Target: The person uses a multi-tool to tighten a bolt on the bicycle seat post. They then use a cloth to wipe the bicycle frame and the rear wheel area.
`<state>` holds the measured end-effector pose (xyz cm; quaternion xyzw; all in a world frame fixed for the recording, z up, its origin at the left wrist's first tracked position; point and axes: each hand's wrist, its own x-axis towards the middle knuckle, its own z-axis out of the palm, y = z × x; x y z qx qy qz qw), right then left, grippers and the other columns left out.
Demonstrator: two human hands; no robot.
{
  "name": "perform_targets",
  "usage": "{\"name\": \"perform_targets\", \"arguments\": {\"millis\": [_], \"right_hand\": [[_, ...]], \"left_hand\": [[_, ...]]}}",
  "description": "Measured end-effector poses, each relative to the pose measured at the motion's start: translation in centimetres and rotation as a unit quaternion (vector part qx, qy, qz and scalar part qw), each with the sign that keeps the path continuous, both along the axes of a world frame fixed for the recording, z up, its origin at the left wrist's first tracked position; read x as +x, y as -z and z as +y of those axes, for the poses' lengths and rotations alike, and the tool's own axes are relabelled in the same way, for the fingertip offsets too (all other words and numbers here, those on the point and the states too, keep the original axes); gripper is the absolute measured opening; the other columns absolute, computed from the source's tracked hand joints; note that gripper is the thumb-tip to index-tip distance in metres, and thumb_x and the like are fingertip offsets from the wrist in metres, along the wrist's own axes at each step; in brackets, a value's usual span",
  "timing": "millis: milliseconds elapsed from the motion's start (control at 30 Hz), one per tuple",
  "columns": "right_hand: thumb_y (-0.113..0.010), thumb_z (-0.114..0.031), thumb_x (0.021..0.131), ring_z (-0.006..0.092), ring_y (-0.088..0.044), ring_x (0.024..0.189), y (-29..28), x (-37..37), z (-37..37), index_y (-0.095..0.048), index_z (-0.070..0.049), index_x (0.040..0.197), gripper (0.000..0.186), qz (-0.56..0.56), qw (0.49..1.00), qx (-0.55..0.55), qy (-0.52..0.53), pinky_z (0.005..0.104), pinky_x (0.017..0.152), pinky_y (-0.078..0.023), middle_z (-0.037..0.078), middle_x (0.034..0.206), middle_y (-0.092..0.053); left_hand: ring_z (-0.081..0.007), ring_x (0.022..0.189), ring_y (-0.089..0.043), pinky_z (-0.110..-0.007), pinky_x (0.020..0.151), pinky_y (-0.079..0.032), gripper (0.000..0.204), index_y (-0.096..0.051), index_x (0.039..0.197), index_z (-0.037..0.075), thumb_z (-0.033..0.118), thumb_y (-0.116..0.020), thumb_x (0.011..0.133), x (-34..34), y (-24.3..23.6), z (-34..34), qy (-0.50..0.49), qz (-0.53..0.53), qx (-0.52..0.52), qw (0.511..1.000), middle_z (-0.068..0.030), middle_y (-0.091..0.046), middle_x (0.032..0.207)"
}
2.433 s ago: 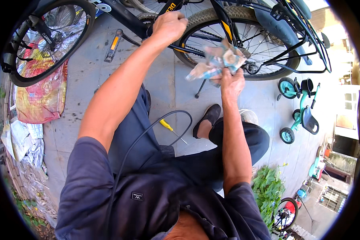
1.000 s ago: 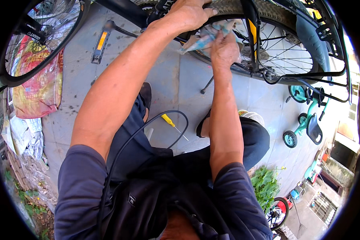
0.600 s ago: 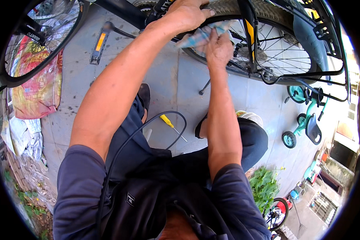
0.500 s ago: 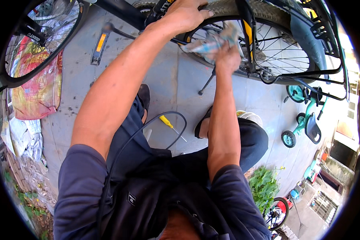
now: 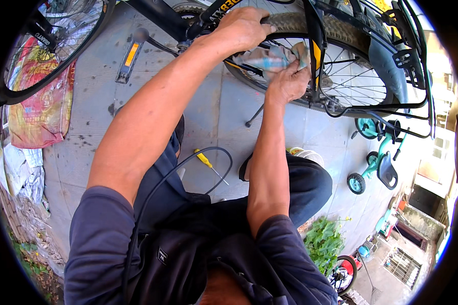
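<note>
A black bicycle with yellow markings stands ahead of me, its rear wheel (image 5: 361, 81) crossing the upper middle. At the tyre's left part (image 5: 295, 23), my left hand (image 5: 247, 30) is closed, its fingers curled over the tread. My right hand (image 5: 290, 84) grips a crumpled, pale checked rag (image 5: 272, 57) against the spokes and rim, just left of the yellow-and-black frame stay (image 5: 316, 51). Part of the rag drapes leftward along the rim. The kickstand (image 5: 254, 117) reaches down to the pavement beside my right forearm.
A yellow-handled screwdriver (image 5: 203, 158) lies between my feet, near a looped black cable (image 5: 224, 150). The pedal (image 5: 130, 61) juts out on the left, beyond it a red-yellow sack (image 5: 40, 112). To the right stand a teal tricycle (image 5: 379, 157) and, by my knee, a white bucket (image 5: 310, 156).
My right hand has shifted slightly and the rag, blurred before, now shows sharply, spread leftward along the rim. My left hand stays on the tyre, a little lower in view.
</note>
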<state>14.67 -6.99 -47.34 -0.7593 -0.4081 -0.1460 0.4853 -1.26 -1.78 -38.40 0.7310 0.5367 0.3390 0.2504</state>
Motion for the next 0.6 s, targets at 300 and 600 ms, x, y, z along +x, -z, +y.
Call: {"name": "perform_targets", "arguments": {"millis": [300, 600], "right_hand": [[-0.067, -0.018, 0.090, 0.0387, -0.068, 0.091, -1.0, -1.7, 1.5, -0.068, 0.002, 0.097, 0.021, -0.066, 0.974, 0.099, -0.193, 0.0465, 0.074, -0.054, 0.024, 0.107, -0.068], [-0.063, -0.030, 0.091, 0.0402, -0.069, 0.079, -0.4, 2.6, 0.7, -0.071, -0.003, 0.096, 0.029, -0.004, 0.987, -0.159, 0.002, 0.0484, 0.068, -0.054, 0.023, 0.092, -0.071]], "left_hand": [[-0.0377, 0.112, -0.064, -0.040, 0.098, -0.048, 0.050, -0.063, 0.130, 0.004, 0.036, -0.065, 0.091, -0.1, -0.1, -0.1, 0.006, 0.010, -0.003, 1.000, -0.0236, -0.067, 0.120], [-0.0382, 0.112, -0.063, -0.041, 0.099, -0.047, 0.052, -0.062, 0.131, 0.003, 0.037, -0.064, 0.092, -0.1, 0.9, 0.5, 0.016, 0.014, 0.030, 0.999, -0.0243, -0.067, 0.119]]}}
